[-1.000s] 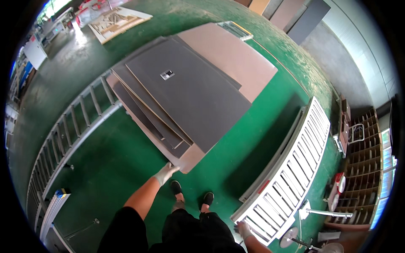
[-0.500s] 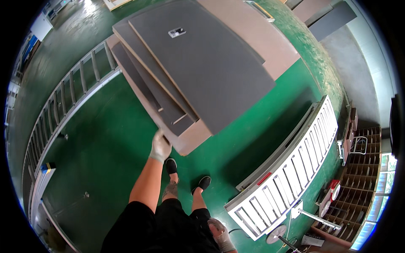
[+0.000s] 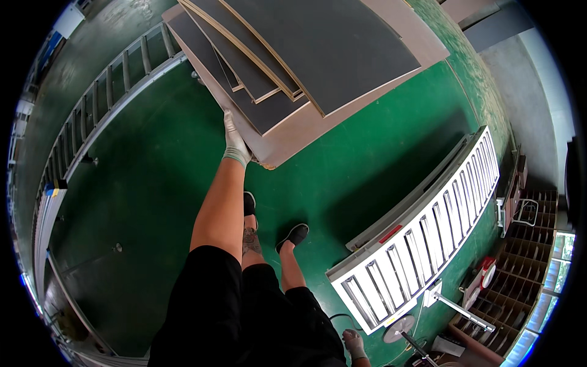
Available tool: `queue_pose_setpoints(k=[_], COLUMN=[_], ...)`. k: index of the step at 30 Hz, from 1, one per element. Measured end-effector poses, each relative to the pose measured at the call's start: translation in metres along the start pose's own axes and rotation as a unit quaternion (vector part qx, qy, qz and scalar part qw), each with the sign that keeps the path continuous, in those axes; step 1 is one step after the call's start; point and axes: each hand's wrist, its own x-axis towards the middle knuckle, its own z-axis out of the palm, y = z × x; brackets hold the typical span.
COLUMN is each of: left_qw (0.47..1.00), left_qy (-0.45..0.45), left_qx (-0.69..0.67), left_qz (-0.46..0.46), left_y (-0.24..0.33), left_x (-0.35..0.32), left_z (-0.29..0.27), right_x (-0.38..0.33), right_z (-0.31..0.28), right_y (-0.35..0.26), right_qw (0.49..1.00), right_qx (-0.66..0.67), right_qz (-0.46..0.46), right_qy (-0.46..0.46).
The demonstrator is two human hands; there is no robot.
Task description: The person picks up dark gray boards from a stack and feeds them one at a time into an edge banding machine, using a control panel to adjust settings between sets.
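Observation:
My left hand, in a pale glove, is closed on the near left edge of a wide brown board. Part of its grip is hidden at the board's edge. Several dark grey panels with light wooden edges lie on that board, fanned out of line with one another. At the bottom, my right hand, also gloved, hangs by my side near the white slatted frame. Nothing shows in it, but its fingers are too small and dark to read.
A metal ladder-like rail curves along the left. To the right stands a white slatted frame, and beyond it a brown rack of pigeonholes. A round-based metal stand is at lower right. The floor is green.
The board and panels now sit higher in view, their near ends spread differently. My left hand has moved up with the board edge; my right hand has shifted right and lower.

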Motion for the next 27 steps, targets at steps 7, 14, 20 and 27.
queue_pose_setpoints(k=[7,14,20,27], left_qw=[0.998,0.998,0.991,0.982], left_qy=[0.043,0.016,-0.029,-0.046], left_qx=[-0.021,-0.018,-0.070,-0.024], left_qz=[-0.046,-0.066,-0.108,-0.180], left_y=[-0.044,-0.113,-0.164,-0.198], left_x=[-0.063,-0.141,-0.196,-0.272], left_z=[-0.006,-0.009,-0.018,-0.013], right_x=[0.046,0.019,-0.045,-0.133], right_z=[0.005,-0.027,0.019,0.151], right_y=[0.002,-0.139,-0.150,-0.068], right_qw=[0.985,0.955,0.904,0.973], right_qx=[0.085,0.252,0.411,0.173], right_qz=[-0.107,-0.086,0.100,0.033], right_qy=[0.109,0.131,0.071,0.150])
